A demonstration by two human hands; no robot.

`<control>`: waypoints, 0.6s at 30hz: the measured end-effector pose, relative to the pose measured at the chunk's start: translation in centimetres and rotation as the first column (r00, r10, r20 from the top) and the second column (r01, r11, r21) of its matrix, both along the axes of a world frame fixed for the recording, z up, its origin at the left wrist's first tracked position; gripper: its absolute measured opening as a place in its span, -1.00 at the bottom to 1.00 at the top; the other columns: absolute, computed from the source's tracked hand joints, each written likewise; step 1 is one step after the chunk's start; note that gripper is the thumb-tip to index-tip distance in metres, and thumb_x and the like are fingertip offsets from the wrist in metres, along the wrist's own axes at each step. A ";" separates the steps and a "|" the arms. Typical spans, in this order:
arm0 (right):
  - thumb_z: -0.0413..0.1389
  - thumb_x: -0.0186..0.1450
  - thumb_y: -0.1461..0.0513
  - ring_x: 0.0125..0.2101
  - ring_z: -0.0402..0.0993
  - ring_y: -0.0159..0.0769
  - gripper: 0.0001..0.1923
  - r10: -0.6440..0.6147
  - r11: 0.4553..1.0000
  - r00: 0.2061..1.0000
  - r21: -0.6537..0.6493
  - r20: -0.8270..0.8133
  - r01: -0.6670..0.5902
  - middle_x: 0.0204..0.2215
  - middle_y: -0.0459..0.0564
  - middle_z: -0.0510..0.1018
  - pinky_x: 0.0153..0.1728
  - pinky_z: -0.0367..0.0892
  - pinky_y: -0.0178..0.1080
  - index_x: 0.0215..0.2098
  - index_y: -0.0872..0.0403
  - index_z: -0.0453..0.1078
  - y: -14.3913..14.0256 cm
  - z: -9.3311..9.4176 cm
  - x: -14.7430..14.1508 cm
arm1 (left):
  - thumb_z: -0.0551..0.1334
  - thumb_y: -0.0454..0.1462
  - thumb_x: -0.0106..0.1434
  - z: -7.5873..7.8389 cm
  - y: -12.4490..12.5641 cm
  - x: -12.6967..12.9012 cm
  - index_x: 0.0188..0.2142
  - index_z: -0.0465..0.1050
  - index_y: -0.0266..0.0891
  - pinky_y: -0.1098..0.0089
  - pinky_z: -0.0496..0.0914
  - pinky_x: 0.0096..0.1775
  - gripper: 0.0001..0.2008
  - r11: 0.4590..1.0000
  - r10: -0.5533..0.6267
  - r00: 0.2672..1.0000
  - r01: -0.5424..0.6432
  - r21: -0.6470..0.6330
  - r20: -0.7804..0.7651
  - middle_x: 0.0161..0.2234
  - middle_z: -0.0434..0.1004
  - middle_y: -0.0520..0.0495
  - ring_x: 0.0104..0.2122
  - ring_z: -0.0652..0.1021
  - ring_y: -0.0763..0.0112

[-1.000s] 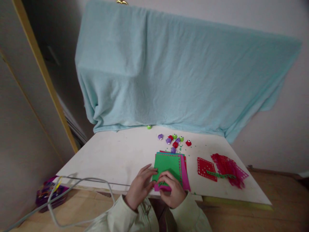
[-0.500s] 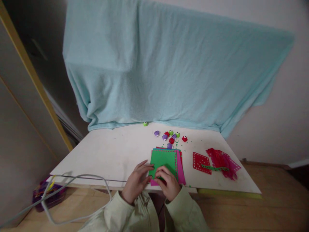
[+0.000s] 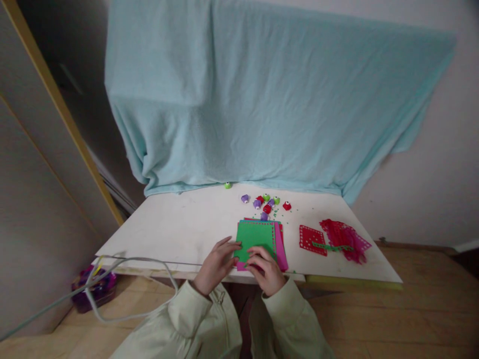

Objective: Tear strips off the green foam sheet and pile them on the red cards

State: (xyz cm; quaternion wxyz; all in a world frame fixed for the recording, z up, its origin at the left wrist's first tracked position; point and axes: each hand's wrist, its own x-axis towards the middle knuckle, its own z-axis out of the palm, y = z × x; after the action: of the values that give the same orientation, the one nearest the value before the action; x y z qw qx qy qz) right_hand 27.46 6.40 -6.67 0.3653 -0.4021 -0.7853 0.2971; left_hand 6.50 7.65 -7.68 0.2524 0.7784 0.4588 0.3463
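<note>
Left hand [image 3: 216, 263] lies flat, fingers spread, on green sheet's [image 3: 256, 239] left edge, right hand [image 3: 267, 269] curled, pinching its near edge atop pink sheets [image 3: 281, 251] at counter [image 3: 179, 229] front.

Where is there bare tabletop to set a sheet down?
Widest bare patch: table left of the green sheet, out to the left edge. A narrower strip separates the stack from the red punched sheet. Crowded: small punches behind the stack.
</note>
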 end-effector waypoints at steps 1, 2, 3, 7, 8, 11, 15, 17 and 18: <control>0.08 0.25 0.32 -0.06 0.36 -0.21 -0.85 0.000 1.000 1.000 -0.001 -0.009 0.000 -0.09 0.05 0.38 -0.01 0.29 -0.12 -0.22 0.01 0.42 -0.1 0.0 0.1 | 0.13 -0.36 0.26 0.1 -0.1 0.0 0.00 0.40 -0.10 0.09 0.25 0.15 -0.68 1.000 -0.001 1.000 0.001 0.011 -0.016 0.05 0.41 -0.04 0.18 0.23 0.25; 0.09 0.25 0.32 -0.05 0.35 -0.21 -0.76 -0.005 1.000 1.000 -0.003 -0.024 0.005 -0.06 0.06 0.38 0.00 0.29 -0.11 -0.11 0.00 0.38 -0.2 -0.1 0.3 | 0.10 -0.36 0.29 0.1 -0.4 0.0 0.01 0.39 -0.10 0.10 0.24 0.16 -0.67 1.000 0.005 0.999 -0.004 0.028 -0.034 0.07 0.40 -0.04 0.19 0.22 0.27; 0.10 0.24 0.32 -0.04 0.35 -0.20 -0.64 -0.010 1.000 0.999 -0.006 -0.042 0.010 -0.04 0.07 0.37 0.01 0.29 -0.11 0.01 0.00 0.31 -0.3 -0.1 0.4 | 0.06 -0.37 0.31 0.1 -0.7 0.1 0.03 0.37 -0.10 0.11 0.23 0.17 -0.66 0.999 0.021 0.998 -0.018 0.051 -0.052 0.09 0.38 -0.04 0.20 0.20 0.28; 0.06 0.26 0.31 -0.05 0.36 -0.22 -0.47 -0.016 1.000 0.999 -0.020 -0.050 0.015 0.00 0.09 0.35 0.01 0.31 -0.11 0.19 0.00 0.12 -0.6 -0.1 0.7 | -0.03 -0.39 0.34 -0.2 -3.2 0.7 0.19 0.18 -0.14 0.09 0.15 0.22 -0.56 0.978 0.142 0.983 -0.122 0.169 -0.114 0.24 0.13 -0.07 0.26 0.07 0.29; 0.03 0.28 0.32 -0.04 0.35 -0.21 -0.52 -0.018 1.000 0.999 -0.014 -0.031 0.017 0.00 0.09 0.35 0.02 0.30 -0.11 0.17 0.00 0.16 -0.6 -0.1 0.7 | -0.03 -0.39 0.34 -0.4 -3.9 0.8 0.22 0.12 -0.15 0.09 0.14 0.22 -0.53 0.972 0.163 0.978 -0.137 0.191 -0.129 0.26 0.09 -0.07 0.27 0.05 0.29; 0.00 0.30 0.31 0.00 0.31 -0.18 -0.60 -0.044 0.998 0.999 0.039 0.031 0.043 0.00 0.09 0.36 0.05 0.27 -0.08 0.11 0.00 0.25 -0.6 -0.1 0.3 | -0.05 -0.41 0.33 -0.7 -5.9 1.3 0.26 0.02 -0.18 0.06 0.10 0.24 -0.49 0.967 0.161 0.963 -0.110 0.231 -0.217 0.28 0.03 -0.10 0.28 0.04 0.27; 0.04 0.27 0.31 -0.02 0.30 -0.16 -0.71 -0.072 0.992 0.993 0.108 0.096 0.062 -0.07 0.06 0.39 0.02 0.25 -0.05 -0.04 0.00 0.36 -0.4 0.1 -0.5 | -0.06 -0.41 0.32 -0.6 -7.2 2.1 0.27 0.00 -0.19 0.03 0.09 0.23 -0.47 0.965 0.117 0.931 -0.025 0.261 -0.345 0.26 0.07 -0.11 0.26 0.08 0.24; 0.05 0.26 0.32 -0.04 0.31 -0.16 -0.78 -0.082 0.992 0.990 0.108 0.113 0.070 -0.09 0.04 0.40 0.01 0.25 -0.05 -0.14 0.00 0.39 -0.3 0.2 -0.7 | -0.06 -0.41 0.32 -0.6 -7.3 2.5 0.27 -0.01 -0.19 0.04 0.10 0.22 -0.47 0.963 0.134 0.922 -0.035 0.267 -0.363 0.26 0.09 -0.12 0.25 0.12 0.25; 0.05 0.26 0.33 -0.05 0.30 -0.16 -0.82 -0.087 0.992 0.989 0.104 0.116 0.075 -0.09 0.03 0.40 0.00 0.25 -0.06 -0.19 0.00 0.40 -0.3 0.3 -0.8 | -0.06 -0.41 0.32 -0.8 -7.3 2.6 0.27 0.00 -0.19 0.05 0.10 0.22 -0.48 0.961 0.149 0.921 -0.049 0.272 -0.361 0.25 0.10 -0.12 0.25 0.13 0.25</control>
State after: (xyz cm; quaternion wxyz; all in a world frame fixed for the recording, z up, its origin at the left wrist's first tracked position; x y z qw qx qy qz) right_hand 26.63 6.11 -6.40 0.3488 -0.4322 -0.8026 0.2177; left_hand 9.14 0.37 -8.46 0.0379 0.8322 0.4887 0.2592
